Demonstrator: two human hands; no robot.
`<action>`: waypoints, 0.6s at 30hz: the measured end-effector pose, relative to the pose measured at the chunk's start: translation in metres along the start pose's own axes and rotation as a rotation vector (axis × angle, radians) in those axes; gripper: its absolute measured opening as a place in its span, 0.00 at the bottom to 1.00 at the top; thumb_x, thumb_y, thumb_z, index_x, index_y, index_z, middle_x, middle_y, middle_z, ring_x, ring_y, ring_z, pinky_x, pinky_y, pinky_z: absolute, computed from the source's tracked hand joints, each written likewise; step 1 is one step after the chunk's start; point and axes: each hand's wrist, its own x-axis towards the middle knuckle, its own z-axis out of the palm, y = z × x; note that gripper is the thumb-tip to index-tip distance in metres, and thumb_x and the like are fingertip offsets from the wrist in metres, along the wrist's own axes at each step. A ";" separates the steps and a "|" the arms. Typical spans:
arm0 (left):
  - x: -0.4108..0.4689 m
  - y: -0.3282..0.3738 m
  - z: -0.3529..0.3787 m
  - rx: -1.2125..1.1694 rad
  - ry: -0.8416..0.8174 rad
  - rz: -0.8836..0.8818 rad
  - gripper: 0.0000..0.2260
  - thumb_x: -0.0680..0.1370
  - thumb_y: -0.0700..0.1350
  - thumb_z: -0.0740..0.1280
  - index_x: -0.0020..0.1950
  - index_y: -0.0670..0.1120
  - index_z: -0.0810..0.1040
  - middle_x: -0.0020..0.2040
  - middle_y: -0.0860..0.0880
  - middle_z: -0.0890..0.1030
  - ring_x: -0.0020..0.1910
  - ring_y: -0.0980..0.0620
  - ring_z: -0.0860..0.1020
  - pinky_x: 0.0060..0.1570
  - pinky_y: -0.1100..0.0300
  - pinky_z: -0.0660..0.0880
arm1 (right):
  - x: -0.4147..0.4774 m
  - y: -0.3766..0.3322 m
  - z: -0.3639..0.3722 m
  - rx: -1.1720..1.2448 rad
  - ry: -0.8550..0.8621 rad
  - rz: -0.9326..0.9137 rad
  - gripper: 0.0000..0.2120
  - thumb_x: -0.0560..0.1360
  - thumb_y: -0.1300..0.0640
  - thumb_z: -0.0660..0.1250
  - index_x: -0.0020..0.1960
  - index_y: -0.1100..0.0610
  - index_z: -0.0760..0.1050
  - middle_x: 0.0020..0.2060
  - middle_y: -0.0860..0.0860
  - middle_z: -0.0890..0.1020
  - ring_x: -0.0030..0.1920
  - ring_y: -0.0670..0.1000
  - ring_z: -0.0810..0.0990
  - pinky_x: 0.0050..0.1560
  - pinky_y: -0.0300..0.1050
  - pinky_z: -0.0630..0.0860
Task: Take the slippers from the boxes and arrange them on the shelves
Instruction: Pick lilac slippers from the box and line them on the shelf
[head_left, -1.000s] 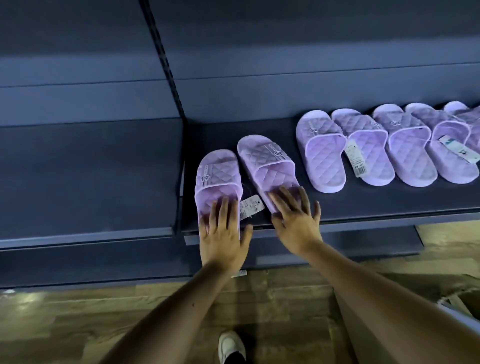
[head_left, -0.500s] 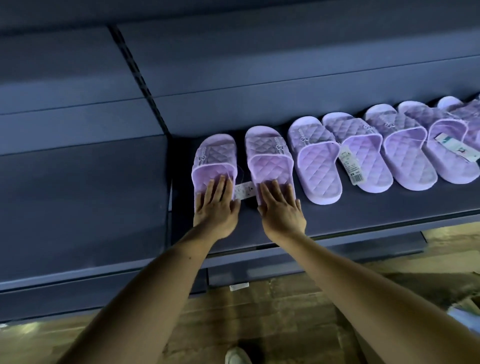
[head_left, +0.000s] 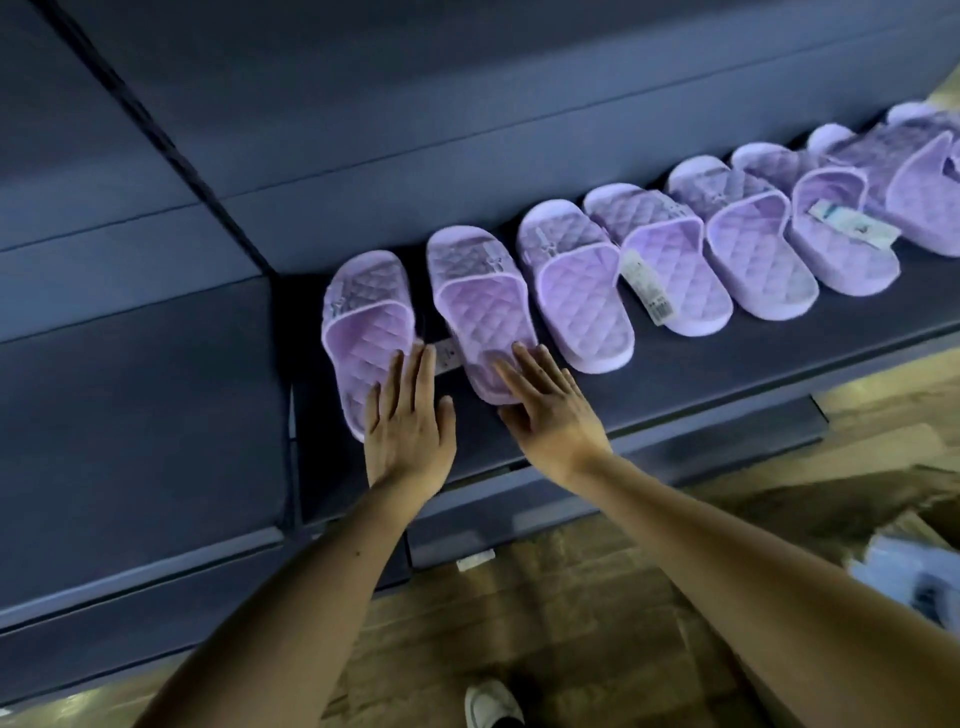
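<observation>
Quilted lilac slippers (head_left: 576, 291) lie side by side along the dark shelf (head_left: 727, 364).

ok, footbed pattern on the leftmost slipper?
Quilted diamond pattern, pale lilac, on the leftmost slipper; head view shows it best.

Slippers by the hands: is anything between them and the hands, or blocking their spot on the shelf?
Nothing visible. The left hand lays straight fingers on the leftmost slipper at its heel, the right hand on the second slipper. Both sit on the shelf; only a paper tag lies between them.
</observation>
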 end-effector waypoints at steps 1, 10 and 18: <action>-0.003 0.007 0.003 0.001 -0.009 0.055 0.29 0.76 0.54 0.42 0.76 0.46 0.52 0.77 0.50 0.54 0.76 0.51 0.51 0.73 0.53 0.47 | -0.010 0.006 0.001 0.046 0.039 0.008 0.26 0.81 0.53 0.54 0.76 0.47 0.49 0.76 0.46 0.48 0.77 0.49 0.41 0.76 0.45 0.42; -0.031 0.140 0.042 0.033 -0.137 0.460 0.23 0.76 0.46 0.51 0.69 0.42 0.70 0.68 0.45 0.73 0.68 0.45 0.71 0.61 0.47 0.71 | -0.095 0.094 -0.036 0.114 0.224 0.136 0.24 0.79 0.62 0.56 0.74 0.55 0.58 0.75 0.51 0.57 0.77 0.51 0.49 0.72 0.36 0.42; -0.100 0.292 0.105 -0.095 -0.434 0.538 0.22 0.82 0.49 0.47 0.76 0.49 0.55 0.77 0.54 0.55 0.76 0.55 0.48 0.73 0.60 0.51 | -0.208 0.215 -0.054 0.191 0.173 0.428 0.26 0.78 0.60 0.58 0.75 0.54 0.58 0.75 0.51 0.57 0.77 0.51 0.51 0.74 0.41 0.48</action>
